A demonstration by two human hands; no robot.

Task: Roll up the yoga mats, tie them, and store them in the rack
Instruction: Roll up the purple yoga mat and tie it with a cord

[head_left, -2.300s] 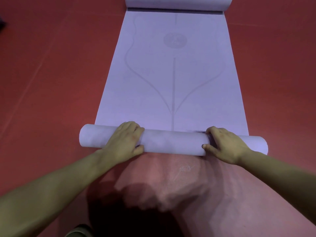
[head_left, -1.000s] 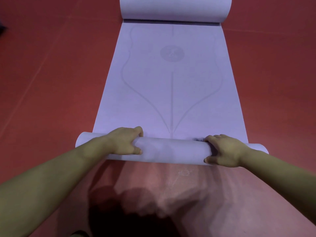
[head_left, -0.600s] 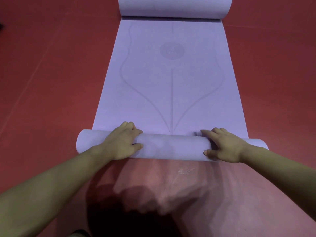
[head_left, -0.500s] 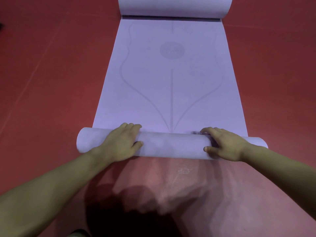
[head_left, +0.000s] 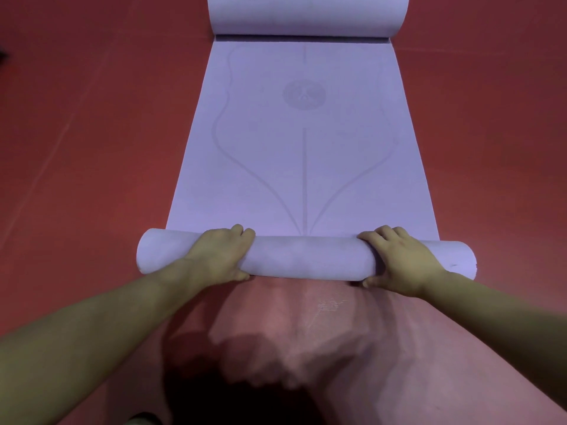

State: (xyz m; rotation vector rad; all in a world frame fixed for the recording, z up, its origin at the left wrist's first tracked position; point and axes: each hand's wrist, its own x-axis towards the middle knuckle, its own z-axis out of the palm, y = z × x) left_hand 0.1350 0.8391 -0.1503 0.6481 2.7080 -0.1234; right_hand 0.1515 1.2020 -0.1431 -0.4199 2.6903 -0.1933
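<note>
With both hands, left hand [head_left: 219, 256] and right hand [head_left: 402, 265], curled over the rolled part [head_left: 306, 257] of the yoga mat [head_left: 303, 154], we should push evenly toward the far end, keeping the roll tight and square.

Exercise studio: red sports floor [head_left: 92, 148], lilac yoga mat [head_left: 270, 154].

Far curled end of the mat [head_left: 303, 167] is cut off at the top edge. The round emblem [head_left: 303, 95] printed on it is too faint to read.
</note>
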